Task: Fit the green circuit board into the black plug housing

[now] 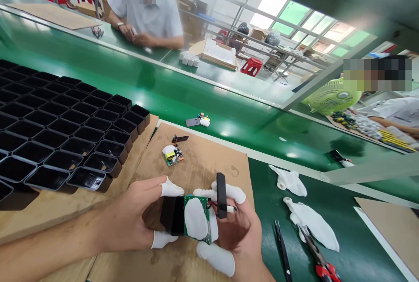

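My left hand (126, 212), white finger cots on its fingertips, grips a black plastic case (167, 216) from both sides, its mouth facing right. My right hand (242, 234), also in finger cots, pinches a green circuit board (207, 236) coated with a white patch. The board's left edge is at the mouth of the case; how far it sits inside is hidden. Short wires join the board to a black end cap (221, 195) standing between the right fingers. Beyond the hands, another circuit board (173, 156) with a black cap lies on the cardboard (209, 142).
Rows of open black cases (78, 129) fill the left side. Tweezers (282, 249), red-handled pliers (322, 258) and white gloves (314, 223) lie to the right. Another board (199, 120) rests on the green conveyor belt (242, 129). Co-workers sit opposite and at right, near a green fan (334, 96).
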Demonstrator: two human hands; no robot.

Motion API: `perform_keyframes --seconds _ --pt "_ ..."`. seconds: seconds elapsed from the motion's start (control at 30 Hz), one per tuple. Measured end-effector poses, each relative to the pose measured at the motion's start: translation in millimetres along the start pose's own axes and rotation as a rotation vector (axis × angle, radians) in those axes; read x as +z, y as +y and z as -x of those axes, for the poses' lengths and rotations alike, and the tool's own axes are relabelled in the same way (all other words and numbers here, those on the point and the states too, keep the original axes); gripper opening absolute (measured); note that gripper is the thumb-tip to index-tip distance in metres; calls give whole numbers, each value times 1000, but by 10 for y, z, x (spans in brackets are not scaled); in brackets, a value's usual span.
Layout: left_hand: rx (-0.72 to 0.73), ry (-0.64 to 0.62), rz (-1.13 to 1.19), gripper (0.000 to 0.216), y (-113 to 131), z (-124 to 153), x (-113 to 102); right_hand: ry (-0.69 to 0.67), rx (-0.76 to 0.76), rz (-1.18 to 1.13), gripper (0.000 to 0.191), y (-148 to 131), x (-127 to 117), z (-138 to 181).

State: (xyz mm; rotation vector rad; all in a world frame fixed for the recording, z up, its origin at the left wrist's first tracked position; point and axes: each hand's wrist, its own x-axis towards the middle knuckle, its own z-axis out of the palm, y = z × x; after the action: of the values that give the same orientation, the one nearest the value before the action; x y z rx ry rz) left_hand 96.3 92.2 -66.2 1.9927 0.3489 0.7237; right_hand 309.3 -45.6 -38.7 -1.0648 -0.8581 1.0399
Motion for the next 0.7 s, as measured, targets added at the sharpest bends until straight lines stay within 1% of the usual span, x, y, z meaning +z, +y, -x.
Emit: perform_keyframes --seconds 0.03,0.13,0.2,0.3,0.37,0.47,0.57,0.7 --pt "1 -1 -2 59 -3 6 2 -9 27 -28 85 -24 3 -2" --pt "2 -9 -14 57 -9 17 8 -73 87 -123 77 -75 25 -9" --pt "4 1 -19 57 -1 14 9 -121 91 -187 74 -82 37 -12" --pt "15 9 -1 53 31 -3 6 -163 97 -214 70 -57 38 -5" --pt "20 8 3 50 51 -14 2 -152 129 -195 70 -17 23 13" --pt "27 8 5 47 56 -15 -3 -112 112 -169 73 70 -34 65" --pt "26 -4 -2 52 34 0 -2 -115 114 -139 66 124 -135 129" --pt "48 -16 -21 66 25 6 0 -167 266 -119 59 36 -208 145"
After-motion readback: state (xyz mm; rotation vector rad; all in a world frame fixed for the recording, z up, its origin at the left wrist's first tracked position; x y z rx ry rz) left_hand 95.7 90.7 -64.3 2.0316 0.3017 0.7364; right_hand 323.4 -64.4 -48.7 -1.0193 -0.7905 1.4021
